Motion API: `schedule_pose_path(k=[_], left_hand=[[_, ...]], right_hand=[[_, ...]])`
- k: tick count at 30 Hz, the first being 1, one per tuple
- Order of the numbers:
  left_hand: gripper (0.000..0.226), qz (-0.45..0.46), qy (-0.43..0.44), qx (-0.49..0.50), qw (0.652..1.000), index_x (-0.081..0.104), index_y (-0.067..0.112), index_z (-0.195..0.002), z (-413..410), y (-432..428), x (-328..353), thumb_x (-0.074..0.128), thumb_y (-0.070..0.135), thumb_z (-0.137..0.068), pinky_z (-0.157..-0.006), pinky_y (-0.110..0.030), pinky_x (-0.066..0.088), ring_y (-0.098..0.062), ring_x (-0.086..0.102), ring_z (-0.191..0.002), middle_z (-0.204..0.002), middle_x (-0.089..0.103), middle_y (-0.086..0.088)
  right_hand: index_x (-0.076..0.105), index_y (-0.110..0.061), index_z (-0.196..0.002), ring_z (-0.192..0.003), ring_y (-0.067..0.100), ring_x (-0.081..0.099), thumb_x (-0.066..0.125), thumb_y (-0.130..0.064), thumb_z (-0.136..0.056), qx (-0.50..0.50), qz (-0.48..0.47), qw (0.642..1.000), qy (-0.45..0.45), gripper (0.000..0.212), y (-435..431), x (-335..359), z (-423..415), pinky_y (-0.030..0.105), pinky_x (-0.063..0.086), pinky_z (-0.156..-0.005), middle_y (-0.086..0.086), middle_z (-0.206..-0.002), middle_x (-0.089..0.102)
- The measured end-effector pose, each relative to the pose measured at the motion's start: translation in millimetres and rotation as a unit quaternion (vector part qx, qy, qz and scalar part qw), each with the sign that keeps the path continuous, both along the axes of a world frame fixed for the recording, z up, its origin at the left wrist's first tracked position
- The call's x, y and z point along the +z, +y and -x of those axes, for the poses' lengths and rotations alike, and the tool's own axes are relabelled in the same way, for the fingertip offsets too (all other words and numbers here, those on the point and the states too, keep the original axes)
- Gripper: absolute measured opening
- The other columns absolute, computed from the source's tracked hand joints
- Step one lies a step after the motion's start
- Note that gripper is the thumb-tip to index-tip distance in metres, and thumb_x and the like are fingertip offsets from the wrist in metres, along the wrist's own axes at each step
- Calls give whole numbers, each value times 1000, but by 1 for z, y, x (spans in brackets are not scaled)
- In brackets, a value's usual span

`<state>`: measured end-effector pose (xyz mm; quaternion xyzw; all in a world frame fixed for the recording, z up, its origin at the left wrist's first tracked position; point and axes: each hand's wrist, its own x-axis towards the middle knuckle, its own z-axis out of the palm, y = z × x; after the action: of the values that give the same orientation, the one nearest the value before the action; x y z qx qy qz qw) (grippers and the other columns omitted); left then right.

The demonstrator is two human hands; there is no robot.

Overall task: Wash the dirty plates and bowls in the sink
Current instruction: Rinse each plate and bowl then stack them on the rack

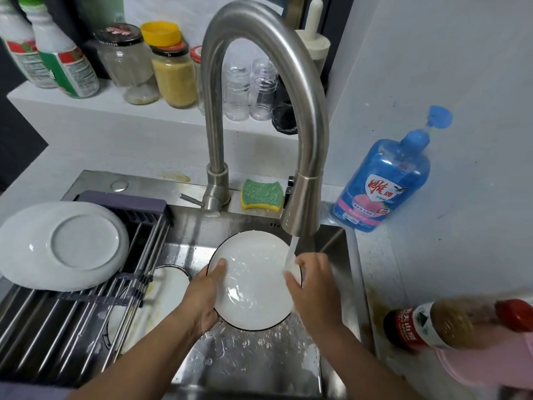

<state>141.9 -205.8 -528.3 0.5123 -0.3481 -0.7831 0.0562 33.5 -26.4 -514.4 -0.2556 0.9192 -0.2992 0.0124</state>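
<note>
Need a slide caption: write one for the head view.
Left hand and right hand hold a plate under the running tap; a second plate lies on the rack.

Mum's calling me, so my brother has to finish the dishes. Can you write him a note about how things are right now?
Left hand grips the dark-rimmed plate by its left rim; right hand holds the right rim under the running water.
Done: one white plate upside down on the drying rack.
Left: finish rinsing this plate, rack it, then wash the soiled dish in the sink beneath the rack.

White plate (253, 284), black rim; green-yellow sponge (261, 195); blue bottle (383, 180).
</note>
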Motion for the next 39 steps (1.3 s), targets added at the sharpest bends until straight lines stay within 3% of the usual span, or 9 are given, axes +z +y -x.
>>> schedule_pose_path(k=[4,11,14,17,20,24,30,35,39], left_hand=[[33,21,12,0,1000,69,5,-116,2,-1,2,75,26,-92,-87,-67,55,-42,73,-98,-105,77,-19],[48,95,54,-32,993,65,12,-122,-8,37,5,83,-1,-79,-93,-56,58,-33,74,-100,-109,77,-12],[50,74,80,-20,994,62,12,-125,-11,54,4,73,-12,-83,-97,-54,56,-32,73,-105,-112,77,-12],[48,131,79,-57,987,62,16,-128,-14,42,8,75,-2,-86,-95,-55,57,-31,72,-108,-115,76,-9],[25,181,41,-132,974,63,18,-121,-14,10,19,67,11,-98,-69,-38,61,-27,74,-92,-106,77,-10],[25,197,10,-254,947,68,20,-115,-21,-25,39,61,39,-101,-90,-60,57,-40,72,-102,-105,78,-12],[28,159,76,-262,949,58,43,-128,-38,-17,57,62,37,-100,-89,-46,58,-19,72,-105,-114,74,7],[56,361,111,-407,832,51,60,-134,-67,-8,50,70,67,-82,-122,-33,28,5,18,-150,-159,21,33],[37,483,124,-448,742,64,57,-117,-75,-9,48,78,39,-88,-112,-24,40,11,47,-130,-129,57,36]], right_hand=[[51,-24,-95,-69,13,58,48,-32,-105,-22,13,977,-212,13,-4,3,5,34,52,-62,-7,-75,57],[53,-22,-108,-93,17,65,43,-23,-108,-123,119,959,-228,11,-12,-6,-20,31,52,-81,-5,-98,64],[55,-17,-109,-77,22,67,48,-24,-105,-176,172,921,-302,10,-18,-15,-31,40,58,-65,0,-97,68],[61,-12,-114,-50,14,59,57,-24,-102,-163,191,896,-367,18,-13,-17,-33,28,46,-42,4,-83,69],[66,-12,-110,-62,11,61,57,-32,-101,-130,176,916,-337,24,-12,-7,-20,19,46,-51,-4,-80,70],[62,-12,-97,-71,15,59,47,-25,-107,16,13,951,-309,22,-12,23,14,30,49,-70,8,-83,66],[66,-15,-105,-78,11,63,45,-23,-106,52,-43,929,-364,22,-9,50,18,27,49,-62,1,-89,70],[56,-7,-107,-48,12,47,46,-10,-101,-59,-77,863,-496,11,-1,64,24,19,33,-44,10,-66,59],[55,0,-96,-41,11,39,40,-4,-95,-100,-84,799,-587,15,-6,84,21,16,26,-37,14,-57,61]])
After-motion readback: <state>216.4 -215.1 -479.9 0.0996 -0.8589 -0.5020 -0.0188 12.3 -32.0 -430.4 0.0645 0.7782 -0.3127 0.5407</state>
